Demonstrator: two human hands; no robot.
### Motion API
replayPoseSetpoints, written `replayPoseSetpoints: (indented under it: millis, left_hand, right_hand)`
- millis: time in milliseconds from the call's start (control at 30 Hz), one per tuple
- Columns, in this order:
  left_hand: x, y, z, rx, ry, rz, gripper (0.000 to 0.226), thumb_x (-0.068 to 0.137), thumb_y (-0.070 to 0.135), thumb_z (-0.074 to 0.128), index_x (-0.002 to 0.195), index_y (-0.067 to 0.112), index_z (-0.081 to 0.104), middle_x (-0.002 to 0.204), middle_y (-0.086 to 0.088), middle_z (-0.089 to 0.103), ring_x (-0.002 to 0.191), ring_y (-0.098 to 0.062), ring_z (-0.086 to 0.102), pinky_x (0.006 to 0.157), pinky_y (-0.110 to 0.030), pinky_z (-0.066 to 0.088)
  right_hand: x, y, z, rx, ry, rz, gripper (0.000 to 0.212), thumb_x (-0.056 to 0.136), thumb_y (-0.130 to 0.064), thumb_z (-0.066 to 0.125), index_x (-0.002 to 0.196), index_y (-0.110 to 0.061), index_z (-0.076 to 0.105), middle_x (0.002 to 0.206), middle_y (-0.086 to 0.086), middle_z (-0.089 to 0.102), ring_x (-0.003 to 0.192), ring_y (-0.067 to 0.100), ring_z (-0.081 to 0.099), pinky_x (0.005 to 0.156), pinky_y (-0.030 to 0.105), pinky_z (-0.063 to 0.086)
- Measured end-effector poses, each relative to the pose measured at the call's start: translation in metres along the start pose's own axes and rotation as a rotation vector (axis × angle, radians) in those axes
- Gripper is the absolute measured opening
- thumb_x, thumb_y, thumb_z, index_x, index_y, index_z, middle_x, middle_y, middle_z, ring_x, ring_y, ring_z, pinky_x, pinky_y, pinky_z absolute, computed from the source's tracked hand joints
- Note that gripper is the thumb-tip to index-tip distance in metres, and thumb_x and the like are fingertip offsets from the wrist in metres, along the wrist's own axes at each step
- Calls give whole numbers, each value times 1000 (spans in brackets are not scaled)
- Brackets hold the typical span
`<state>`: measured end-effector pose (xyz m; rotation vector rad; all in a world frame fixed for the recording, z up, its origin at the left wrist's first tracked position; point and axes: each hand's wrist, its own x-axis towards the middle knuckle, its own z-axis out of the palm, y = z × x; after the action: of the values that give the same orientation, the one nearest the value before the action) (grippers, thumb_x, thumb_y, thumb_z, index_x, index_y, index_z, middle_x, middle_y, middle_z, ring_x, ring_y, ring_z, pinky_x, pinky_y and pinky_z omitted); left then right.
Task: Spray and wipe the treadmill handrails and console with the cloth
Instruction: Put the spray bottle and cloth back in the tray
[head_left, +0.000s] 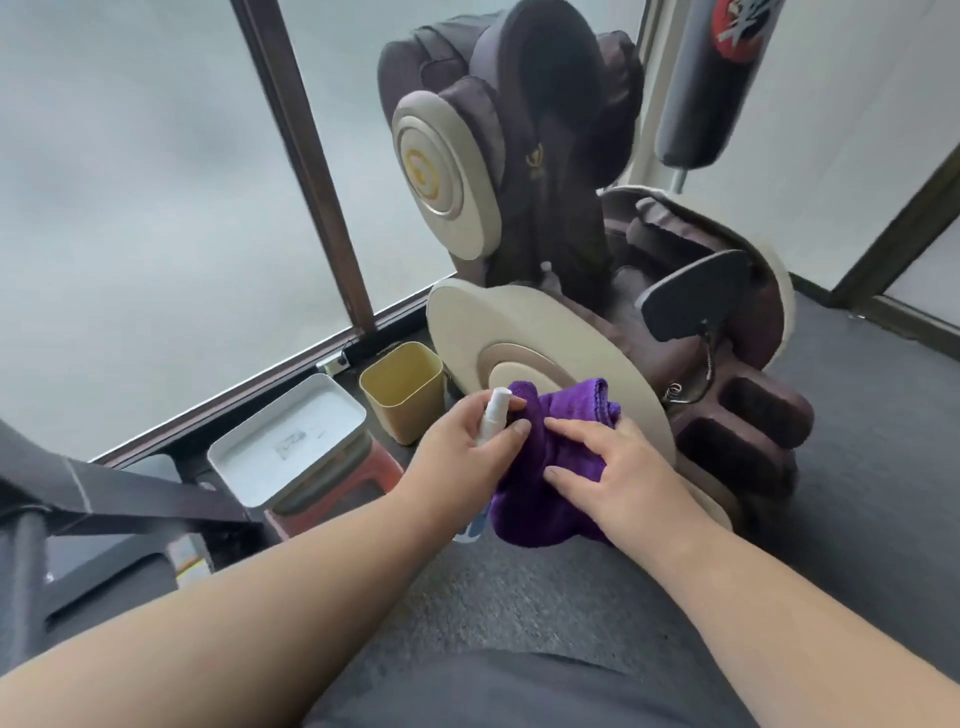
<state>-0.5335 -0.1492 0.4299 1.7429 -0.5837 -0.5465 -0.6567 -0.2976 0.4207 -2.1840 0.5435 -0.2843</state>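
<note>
My left hand (467, 447) grips a small white spray bottle (492, 413), held upright with its bluish bottom end showing under my wrist. A bunched purple cloth (535, 499) hangs right beside it, over the floor. My right hand (618, 467) holds the cloth from the right, fingers laid across its top and thumb against its side. My left thumb touches the cloth's edge. Part of the dark treadmill frame (130, 493) shows at the lower left, away from both hands; its console is out of view.
A beige and brown massage chair (519, 182) stands just behind my hands. A yellow bin (402, 395) and a white lidded box (291, 436) on a red stool (358, 483) sit by the window. Grey carpet (857, 467) lies to the right.
</note>
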Motion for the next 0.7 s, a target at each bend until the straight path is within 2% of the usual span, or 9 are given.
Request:
replayPoseSetpoints:
  millis: [100,233,333,400,500,567,633,700]
  left_hand:
    - [30,-1,-2,-3,100,0,20,91,28,69,95,47,67,85,23,70,74,7,64,62,-7,45]
    - [71,-2,7,23,243,-22,15,90,35,68,97,47,66,86,18,71,71,0,65,63,-18,50]
    - [97,5,16,20,337,-54,15,87,39,66,99,48,65,90,18,71,77,-1,67,65,-19,51]
    - [109,11,16,-15,400,-61,16,85,40,66,99,49,65,93,18,71,80,-1,68,67,-19,51]
    - [121,12,7,-52,515,-70,16,87,36,67,98,49,65,92,20,71,81,2,66,68,-13,49]
    - [124,8,-3,-95,588,-84,16,86,36,68,99,45,66,94,17,72,83,-2,68,70,-16,51]
    - [124,2,-17,-129,646,-106,18,84,35,71,100,42,67,93,13,73,84,-6,69,73,-22,55]
    - [125,-6,-35,-165,686,-103,18,88,25,73,100,37,67,87,16,72,77,-3,67,67,-18,53]
  right_hand:
    - [45,11,1,58,-47,-38,54,73,-36,86,120,-49,64,116,-28,45,113,-1,51,95,3,32]
    - [110,26,-7,8,-159,-177,59,69,-43,87,123,-44,64,114,-29,40,109,-5,47,96,3,30]
    - [155,27,-18,-10,-238,-271,53,73,-41,85,123,-39,66,115,-11,46,108,4,51,102,14,36]
    - [183,23,-20,-20,-279,-334,49,75,-39,84,121,-37,68,116,-5,49,107,8,54,104,19,38]
    - [216,15,-9,-18,-343,-410,45,75,-36,84,118,-36,70,117,-5,50,106,6,52,101,9,33]
    - [231,7,4,26,-374,-469,44,73,-32,87,114,-35,71,112,-11,48,103,0,50,95,0,29]
    - [243,-3,19,64,-407,-520,44,72,-30,88,111,-38,71,110,-16,48,102,-4,50,93,-2,30]
    - [256,-15,39,99,-449,-548,44,72,-30,88,108,-44,69,111,-12,52,101,-6,51,92,0,32]
